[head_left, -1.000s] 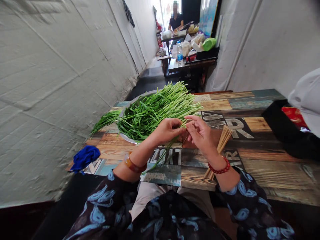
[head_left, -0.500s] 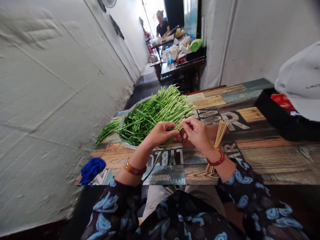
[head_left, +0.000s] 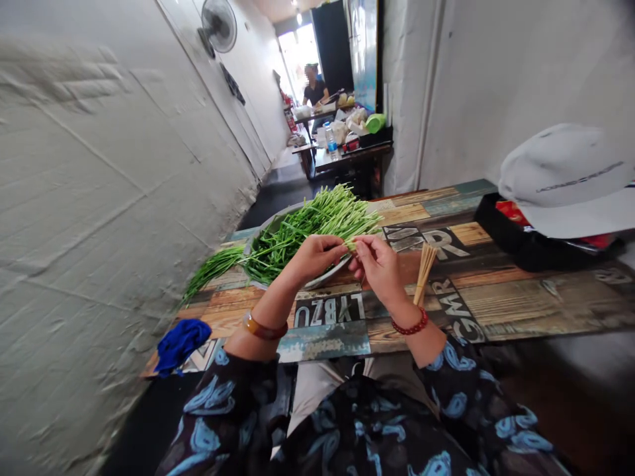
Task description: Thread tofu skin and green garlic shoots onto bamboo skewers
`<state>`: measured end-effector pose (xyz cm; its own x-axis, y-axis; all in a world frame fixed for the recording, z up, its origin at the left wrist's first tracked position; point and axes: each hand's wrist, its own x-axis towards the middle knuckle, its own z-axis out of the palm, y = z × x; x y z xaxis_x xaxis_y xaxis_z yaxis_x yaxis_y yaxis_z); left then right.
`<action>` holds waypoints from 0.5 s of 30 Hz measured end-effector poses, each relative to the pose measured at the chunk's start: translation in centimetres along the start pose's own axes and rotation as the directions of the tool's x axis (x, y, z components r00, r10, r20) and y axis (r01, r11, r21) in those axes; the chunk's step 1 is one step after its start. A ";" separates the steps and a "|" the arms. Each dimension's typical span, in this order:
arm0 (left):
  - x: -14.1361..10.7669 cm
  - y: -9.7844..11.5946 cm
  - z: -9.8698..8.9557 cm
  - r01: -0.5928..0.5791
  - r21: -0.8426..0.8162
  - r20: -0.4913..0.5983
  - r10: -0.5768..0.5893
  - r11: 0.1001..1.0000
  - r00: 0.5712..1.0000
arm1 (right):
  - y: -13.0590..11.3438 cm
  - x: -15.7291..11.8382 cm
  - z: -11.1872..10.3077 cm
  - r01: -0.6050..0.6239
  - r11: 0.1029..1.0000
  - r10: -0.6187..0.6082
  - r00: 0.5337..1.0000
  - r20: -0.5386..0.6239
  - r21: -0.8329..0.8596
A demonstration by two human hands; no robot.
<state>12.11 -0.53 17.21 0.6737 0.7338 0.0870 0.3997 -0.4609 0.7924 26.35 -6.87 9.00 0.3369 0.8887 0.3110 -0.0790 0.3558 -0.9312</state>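
Between nearly closed left fingers [head_left: 336,253] and right fingers [head_left: 366,253], green stems [head_left: 351,245] are pinched and could be snapped (being slender) by tugging.

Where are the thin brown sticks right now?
In the head view, the thin brown sticks are on the table, just right of the person's right hand and above the red bracelet.

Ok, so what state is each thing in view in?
Green stalks: heaped in basin
Left hand: pinching stalks
Right hand: pinching stalks
Sticks: lying bunched
Blue cloth: crumpled
White cap: resting on black box
Bottle: upright
Fan: can't tell whether running
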 end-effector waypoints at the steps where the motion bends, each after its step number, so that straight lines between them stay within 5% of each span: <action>1: -0.2 0.3 -0.4 -0.020 0.006 -0.012 0.020 1.000 1.000 | -0.1 -0.5 0.0 -0.026 0.999 0.025 0.999 0.023 0.032; 6: -0.6 1.3 -1.2 -0.129 0.048 0.024 0.128 0.990 0.991 | -0.6 -3.2 0.2 -0.059 0.997 0.057 0.997 0.058 0.048; 11: -0.5 1.9 0.1 -0.144 0.171 0.167 0.116 0.975 0.979 | 0.3 -6.1 1.6 -0.056 0.987 0.067 0.995 -0.069 0.151; 15: -1.9 6.4 -2.5 -0.259 0.371 0.175 0.207 0.892 0.963 | -2.0 -6.2 3.5 0.064 0.980 -0.045 0.994 -0.102 0.187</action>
<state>11.81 -3.64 23.66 0.8400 0.5235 0.1425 0.4120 -0.7864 0.4602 21.09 -12.11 9.64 0.4339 0.8376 0.3319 -0.2310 0.4595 -0.8576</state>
